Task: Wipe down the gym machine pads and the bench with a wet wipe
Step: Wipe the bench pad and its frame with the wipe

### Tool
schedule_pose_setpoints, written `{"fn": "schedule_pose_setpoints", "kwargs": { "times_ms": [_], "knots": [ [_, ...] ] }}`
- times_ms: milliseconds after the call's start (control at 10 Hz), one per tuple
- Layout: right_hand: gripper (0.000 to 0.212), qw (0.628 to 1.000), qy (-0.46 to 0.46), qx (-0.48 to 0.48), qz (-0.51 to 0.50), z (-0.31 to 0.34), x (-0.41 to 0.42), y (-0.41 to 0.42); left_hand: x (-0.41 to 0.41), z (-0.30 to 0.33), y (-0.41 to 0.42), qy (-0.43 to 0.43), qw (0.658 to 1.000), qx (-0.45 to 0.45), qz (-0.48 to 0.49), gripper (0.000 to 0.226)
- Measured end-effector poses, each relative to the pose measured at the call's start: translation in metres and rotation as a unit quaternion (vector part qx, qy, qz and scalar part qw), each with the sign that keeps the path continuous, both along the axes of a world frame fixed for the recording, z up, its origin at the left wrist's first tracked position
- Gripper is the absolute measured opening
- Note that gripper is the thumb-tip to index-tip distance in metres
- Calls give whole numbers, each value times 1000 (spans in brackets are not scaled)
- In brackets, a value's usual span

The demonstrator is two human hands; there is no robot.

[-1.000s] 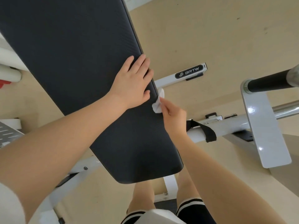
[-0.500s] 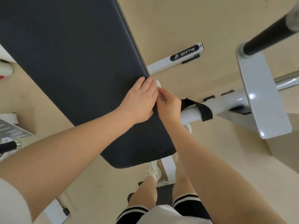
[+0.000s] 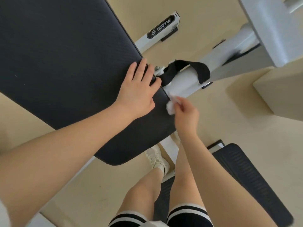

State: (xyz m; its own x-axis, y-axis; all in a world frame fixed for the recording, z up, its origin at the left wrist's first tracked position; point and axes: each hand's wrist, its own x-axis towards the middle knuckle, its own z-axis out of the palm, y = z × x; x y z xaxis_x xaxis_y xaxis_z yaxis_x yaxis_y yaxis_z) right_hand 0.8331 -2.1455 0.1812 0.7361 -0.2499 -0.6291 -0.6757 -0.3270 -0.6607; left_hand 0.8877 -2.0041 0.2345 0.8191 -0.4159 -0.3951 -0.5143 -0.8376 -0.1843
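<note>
Beige floor [image 3: 213, 120], black bench pad [image 3: 65, 63], right hand [image 3: 185, 112] pinching wipe [image 3: 170, 108]

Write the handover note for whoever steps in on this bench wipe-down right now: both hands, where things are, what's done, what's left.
Left hand: flat on the black bench pad near its right edge, fingers straight, holding nothing.
Right hand: pinching the white wet wipe against the pad's right side edge, just below the white frame tube with the black strap.
Done: cannot tell from the pad which areas are already wiped.
Left: finish the side edge, check the rest of the bench, then the machine pads, none of which are clearly in view.
</note>
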Motion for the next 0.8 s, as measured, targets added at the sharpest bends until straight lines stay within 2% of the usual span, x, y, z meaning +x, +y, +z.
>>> {"fn": "schedule_pose_setpoints", "kwargs": {
  "times_ms": [100,200,300,400,500,600,700,800],
  "knots": [
    [31,998,-42,-10,34,3,3,11,-1,-3,1,2,1000,-2,-7,57],
    [38,997,34,-46,45,-10,-19,-5,-3,-8,1,6,999,-32,26,57],
    [32,993,101,-60,2,-27,-43,-20,-9,-12,0,11,994,-84,69,60],
    [22,969,239,7,-54,-36,-67,-15,-28,-19,9,-9,981,-164,104,62],
    [22,939,308,108,-109,-35,-92,13,-68,-25,24,-37,960,-219,173,61],
    [21,931,307,178,-89,-30,-119,48,-119,-29,39,-62,923,-231,301,68],
    [18,893,361,263,-47,-27,-144,71,-179,-30,56,-84,861,-220,452,74],
    [20,871,386,294,-76,-28,-149,74,-217,-28,51,-19,693,-321,646,78]
  ]
}}
